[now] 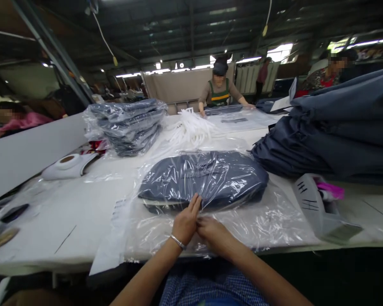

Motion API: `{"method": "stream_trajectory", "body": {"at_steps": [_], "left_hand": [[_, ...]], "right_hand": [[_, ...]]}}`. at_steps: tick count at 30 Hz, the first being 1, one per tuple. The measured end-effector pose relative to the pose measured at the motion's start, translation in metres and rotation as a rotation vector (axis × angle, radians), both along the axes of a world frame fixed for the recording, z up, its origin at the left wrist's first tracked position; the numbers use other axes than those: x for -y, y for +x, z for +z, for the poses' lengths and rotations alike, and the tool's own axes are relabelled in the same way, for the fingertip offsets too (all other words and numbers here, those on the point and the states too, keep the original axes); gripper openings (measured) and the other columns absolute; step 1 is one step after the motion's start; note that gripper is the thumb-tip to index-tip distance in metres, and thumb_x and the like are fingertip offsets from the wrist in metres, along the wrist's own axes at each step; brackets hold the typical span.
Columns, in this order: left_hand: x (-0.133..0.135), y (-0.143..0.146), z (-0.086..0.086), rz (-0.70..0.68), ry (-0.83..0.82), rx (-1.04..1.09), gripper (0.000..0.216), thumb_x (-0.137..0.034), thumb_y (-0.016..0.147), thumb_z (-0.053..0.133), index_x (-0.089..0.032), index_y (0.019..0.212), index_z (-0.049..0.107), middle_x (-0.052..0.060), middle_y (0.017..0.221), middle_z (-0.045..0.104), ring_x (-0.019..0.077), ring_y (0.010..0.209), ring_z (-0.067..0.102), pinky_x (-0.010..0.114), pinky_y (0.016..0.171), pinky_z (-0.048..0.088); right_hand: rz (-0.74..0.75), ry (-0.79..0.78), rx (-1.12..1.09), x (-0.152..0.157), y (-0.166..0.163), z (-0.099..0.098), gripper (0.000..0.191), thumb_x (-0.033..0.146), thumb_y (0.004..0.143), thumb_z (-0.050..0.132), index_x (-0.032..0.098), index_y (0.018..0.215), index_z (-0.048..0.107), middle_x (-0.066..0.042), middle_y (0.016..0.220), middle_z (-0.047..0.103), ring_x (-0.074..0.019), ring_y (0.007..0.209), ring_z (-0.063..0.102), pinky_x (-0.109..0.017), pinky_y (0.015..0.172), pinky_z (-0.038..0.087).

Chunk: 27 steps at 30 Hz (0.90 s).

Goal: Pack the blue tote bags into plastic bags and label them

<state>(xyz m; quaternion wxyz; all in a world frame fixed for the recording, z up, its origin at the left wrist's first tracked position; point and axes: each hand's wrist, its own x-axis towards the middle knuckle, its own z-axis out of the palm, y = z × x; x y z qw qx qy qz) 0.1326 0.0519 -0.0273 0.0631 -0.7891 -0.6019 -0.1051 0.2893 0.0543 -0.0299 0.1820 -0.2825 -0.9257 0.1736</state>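
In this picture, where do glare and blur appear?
Head view: white glare streaks cross the plastic-wrapped dark bundle; head view: the right hand looks slightly blurred; head view: a background window glows white below the dim ceiling.

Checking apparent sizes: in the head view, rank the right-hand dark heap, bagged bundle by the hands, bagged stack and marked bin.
1. Dark heap
2. Bagged bundle
3. Bagged stack
4. Marked bin
Bagged stack is farther off; true size unsure.

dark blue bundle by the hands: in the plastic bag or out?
In: the clear bag shines and creases over the blue bundle, extending past its sides. Cannot tell if it's sealed.
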Motion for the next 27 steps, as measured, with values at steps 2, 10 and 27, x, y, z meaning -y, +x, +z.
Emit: {"method": "stream_trajectory", "body": {"at_steps": [2,10,27], "left_hand": [[0.003,0.004,-0.006,-0.02,0.012,0.002,0.08,0.002,0.079,0.036,-0.019,0.154,0.018,0.012,0.158,0.026,0.0186,0.098,0.069,0.028,0.075,0.06],[0.012,-0.005,0.052,-0.151,-0.069,0.051,0.067,-0.045,0.092,0.051,-0.023,0.151,0.028,0.014,0.158,0.027,0.0254,0.102,0.069,0.033,0.069,0.06],[-0.027,-0.093,0.031,-0.069,0.114,-0.153,0.059,-0.012,0.099,0.033,-0.029,0.153,0.019,0.005,0.15,0.045,0.0193,0.133,0.048,0.037,0.105,0.041]], "right_hand": [[0.0,-0.019,-0.122,0.01,0.02,0.025,0.025,0.018,0.092,0.05,0.026,0.103,0.071,-0.001,0.093,0.075,-0.0165,0.083,0.069,-0.026,0.075,0.053],[-0.434,0.445,-0.062,-0.115,0.066,0.055,0.047,0.043,0.098,0.044,0.016,0.134,0.056,-0.013,0.139,0.056,-0.0301,0.133,0.046,-0.05,0.112,0.033],[-0.223,0.434,0.124,-0.126,0.098,0.003,0.054,0.048,0.098,0.04,0.023,0.146,0.041,-0.006,0.149,0.046,-0.0274,0.14,0.037,-0.052,0.117,0.02]]}}
